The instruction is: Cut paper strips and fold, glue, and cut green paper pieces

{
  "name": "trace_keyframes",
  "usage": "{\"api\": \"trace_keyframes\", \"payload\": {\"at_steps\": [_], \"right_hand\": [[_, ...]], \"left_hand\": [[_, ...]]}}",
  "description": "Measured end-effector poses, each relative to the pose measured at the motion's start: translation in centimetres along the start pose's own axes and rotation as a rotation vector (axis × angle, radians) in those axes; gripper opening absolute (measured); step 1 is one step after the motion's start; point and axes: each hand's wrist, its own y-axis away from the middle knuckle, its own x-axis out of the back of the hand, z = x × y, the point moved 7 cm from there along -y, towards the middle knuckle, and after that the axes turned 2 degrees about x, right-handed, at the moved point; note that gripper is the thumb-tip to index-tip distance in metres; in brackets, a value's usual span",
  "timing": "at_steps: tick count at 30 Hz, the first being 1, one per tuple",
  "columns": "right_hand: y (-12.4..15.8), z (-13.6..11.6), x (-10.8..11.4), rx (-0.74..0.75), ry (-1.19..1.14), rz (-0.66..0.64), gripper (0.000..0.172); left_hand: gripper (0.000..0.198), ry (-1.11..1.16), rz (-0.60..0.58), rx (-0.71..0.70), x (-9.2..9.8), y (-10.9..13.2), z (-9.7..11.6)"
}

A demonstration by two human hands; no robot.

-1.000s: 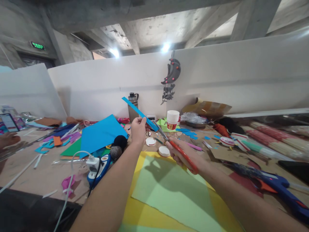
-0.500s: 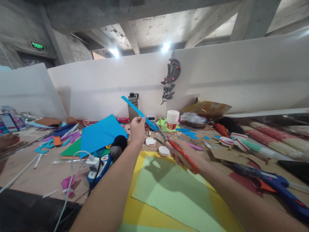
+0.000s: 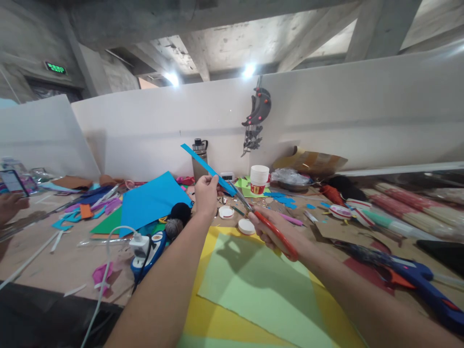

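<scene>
My left hand [image 3: 206, 194] pinches a narrow blue paper strip [image 3: 197, 158] that slants up to the left above the table. Red-handled scissors [image 3: 274, 231] are gripped in my right hand [image 3: 268, 223]. Their blades meet the strip's lower right end; whether they are cutting into it, I cannot tell. Below both hands lies a pale green sheet [image 3: 250, 290] on top of a yellow sheet [image 3: 213, 314]. Two round white lids, one nearer [image 3: 246, 226] and one farther [image 3: 226, 212], rest just beyond the sheets.
Blue sheets [image 3: 150, 203] and a power strip [image 3: 150, 253] with a white plug lie left. A blue glue gun [image 3: 409, 270] lies right. Paper cups [image 3: 259, 179] and a bottle [image 3: 200, 164] stand at the back. Another person's hand [image 3: 10, 205] holds a phone at far left.
My hands, the blue strip and the scissors have barely moved. At far left, the other person's hand has risen to the phone.
</scene>
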Motion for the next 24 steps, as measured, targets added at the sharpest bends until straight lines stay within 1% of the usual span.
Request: {"api": "trace_keyframes", "payload": {"at_steps": [7,10,15,18,21,24], "right_hand": [[0.0,0.0,-0.1,-0.036,-0.025,-0.008,0.038],[-0.1,0.2,0.0,-0.038,0.003,0.007,0.037],[-0.2,-0.2,0.4,0.073,0.090,0.064,0.034],[0.0,-0.8,0.3,0.106,0.118,0.054,0.034],[0.2,-1.0,0.2,0.082,0.096,0.044,0.036],[0.2,-0.8,0.1,0.035,0.024,0.032,0.040]], "left_hand": [[0.016,0.006,-0.009,0.006,-0.1,0.0,-0.2],[0.017,0.019,-0.011,0.016,-0.1,0.0,-0.1],[0.018,0.033,-0.003,0.034,-0.1,0.2,0.1],[0.018,0.029,-0.004,0.035,-0.2,0.2,0.1],[0.016,0.027,-0.021,0.033,-0.3,0.3,0.1],[0.016,0.023,-0.025,0.031,-0.3,0.3,0.1]]}}
